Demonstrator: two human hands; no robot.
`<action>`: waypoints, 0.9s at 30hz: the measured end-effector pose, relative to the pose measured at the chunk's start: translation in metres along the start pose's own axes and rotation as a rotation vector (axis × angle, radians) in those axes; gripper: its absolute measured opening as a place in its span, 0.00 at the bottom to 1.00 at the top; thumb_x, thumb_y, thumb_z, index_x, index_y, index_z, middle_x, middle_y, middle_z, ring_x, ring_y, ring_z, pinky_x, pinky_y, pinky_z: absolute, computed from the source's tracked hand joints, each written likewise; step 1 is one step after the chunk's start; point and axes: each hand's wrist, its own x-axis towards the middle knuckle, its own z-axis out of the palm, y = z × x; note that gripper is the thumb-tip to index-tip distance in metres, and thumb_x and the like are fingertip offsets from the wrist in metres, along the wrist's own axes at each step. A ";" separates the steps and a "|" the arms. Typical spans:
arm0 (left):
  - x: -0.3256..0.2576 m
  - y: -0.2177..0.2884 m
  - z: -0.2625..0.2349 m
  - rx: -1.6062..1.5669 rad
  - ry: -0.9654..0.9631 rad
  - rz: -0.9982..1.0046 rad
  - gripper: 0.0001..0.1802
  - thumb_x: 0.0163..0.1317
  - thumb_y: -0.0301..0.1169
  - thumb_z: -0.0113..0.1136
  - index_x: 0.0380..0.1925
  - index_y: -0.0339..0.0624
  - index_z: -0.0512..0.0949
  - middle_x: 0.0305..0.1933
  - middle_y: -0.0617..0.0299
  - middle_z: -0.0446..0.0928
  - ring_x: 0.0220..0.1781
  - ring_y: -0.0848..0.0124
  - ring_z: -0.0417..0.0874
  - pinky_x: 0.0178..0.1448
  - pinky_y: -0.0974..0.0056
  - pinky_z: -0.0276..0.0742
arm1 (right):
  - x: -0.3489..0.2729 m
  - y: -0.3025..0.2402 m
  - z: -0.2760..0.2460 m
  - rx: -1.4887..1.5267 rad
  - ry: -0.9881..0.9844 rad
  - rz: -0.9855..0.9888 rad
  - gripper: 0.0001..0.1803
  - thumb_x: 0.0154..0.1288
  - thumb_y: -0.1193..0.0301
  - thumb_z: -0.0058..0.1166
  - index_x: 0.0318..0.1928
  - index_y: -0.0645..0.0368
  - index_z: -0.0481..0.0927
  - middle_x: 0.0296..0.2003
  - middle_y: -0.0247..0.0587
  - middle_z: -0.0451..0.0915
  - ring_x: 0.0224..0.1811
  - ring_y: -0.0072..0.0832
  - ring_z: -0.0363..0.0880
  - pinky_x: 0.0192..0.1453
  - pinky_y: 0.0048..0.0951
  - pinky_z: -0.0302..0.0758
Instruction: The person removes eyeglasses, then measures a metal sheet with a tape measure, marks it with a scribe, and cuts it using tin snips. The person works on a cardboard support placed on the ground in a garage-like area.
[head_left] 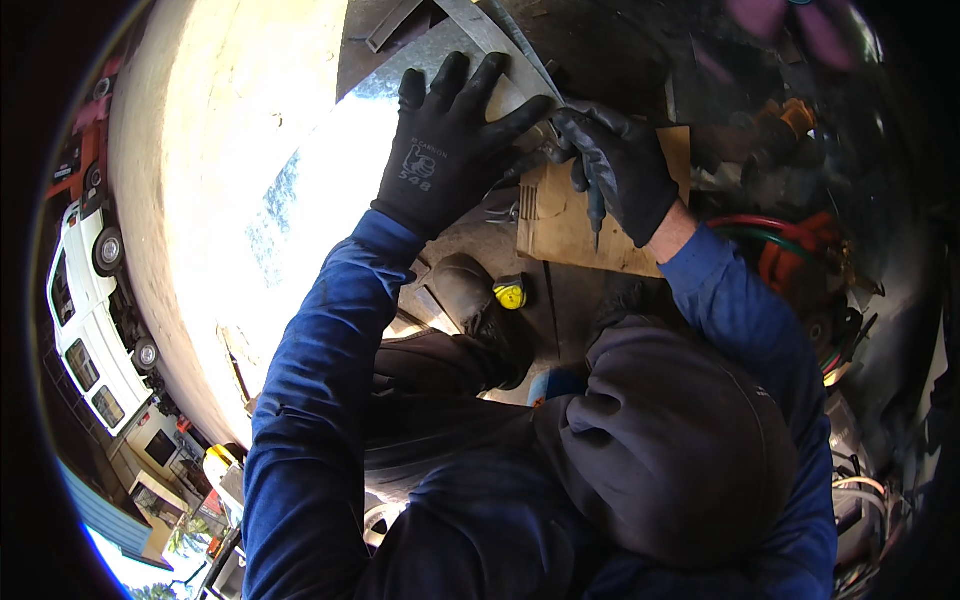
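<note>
My left hand [450, 140], in a black glove, lies flat with fingers spread on a shiny metal sheet [330, 190] that glares in the sun. My right hand [620, 170], also in a black glove, grips a slender dark pen-like tool [596, 215] whose tip points down toward me. Its fingertips meet my left forefinger at the edge of the sheet, beside a grey metal strip [520, 55] that runs at a slant. A piece of brown cardboard [560, 235] lies under my right hand. Both sleeves are blue.
A yellow tape measure [511, 292] lies on the ground next to a dark boot [470, 290]. Red and green hoses [775, 235] and an orange-tipped tool [792, 118] are at the right. A white vehicle [85, 320] stands far left. Dark grey cloth [680, 440] fills the lower right.
</note>
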 end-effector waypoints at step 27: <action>-0.015 -0.006 -0.007 0.025 -0.018 -0.054 0.35 0.65 0.47 0.72 0.73 0.78 0.76 0.81 0.47 0.66 0.78 0.39 0.68 0.75 0.31 0.61 | 0.017 0.003 0.014 0.018 -0.094 0.015 0.20 0.82 0.63 0.59 0.66 0.59 0.82 0.33 0.32 0.85 0.24 0.15 0.77 0.28 0.20 0.75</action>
